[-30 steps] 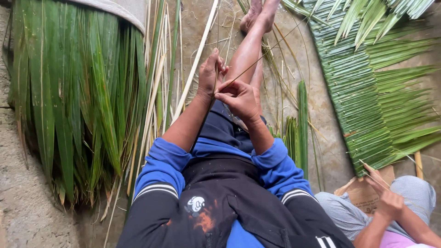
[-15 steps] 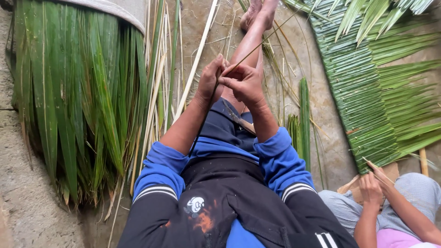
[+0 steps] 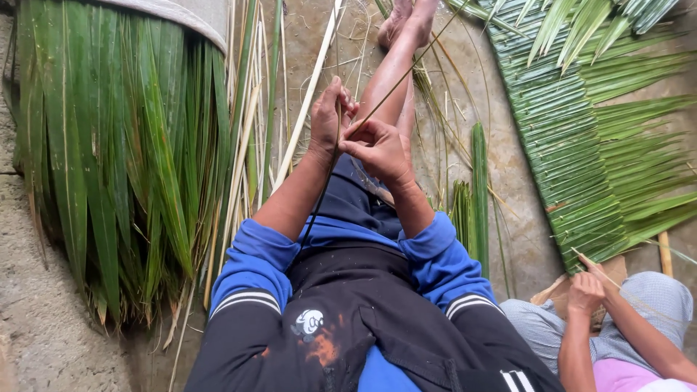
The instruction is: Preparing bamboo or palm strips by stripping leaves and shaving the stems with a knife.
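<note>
A thin palm-leaf midrib (image 3: 396, 86), a pale green strip, runs in a slanted line from between the person's two hands up and away toward their bare feet (image 3: 404, 20). Its near end is pinched between the hands, which meet above the person's knees.

The left hand (image 3: 330, 116) is closed into a narrow grip, fingers curled around the strip's near end and a darker strand that hangs down along the forearm. The right hand (image 3: 377, 145) touches it just beside, thumb and forefinger pinched shut on the same strip, the other fingers folded in. Both forearms are bare, with blue sleeves pushed up to the elbows.

Beyond the hands, the person's legs stretch out over a bare earthen floor (image 3: 508, 210) strewn with thin leaf scraps. Just to the right of the right hand, a few short green leaf pieces (image 3: 475, 181) lie on the floor. Well to the left of the left hand hangs a thick bundle of long green palm leaves (image 3: 123, 145), with pale stripped stalks (image 3: 308, 94) lying between bundle and hand. Far to the right lies a woven palm-leaf panel (image 3: 573, 131), its loose leaf ends fanning outward.

Below and right of the right hand sits another person, whose hand (image 3: 584, 290) holds a thin strip near the panel's edge.
</note>
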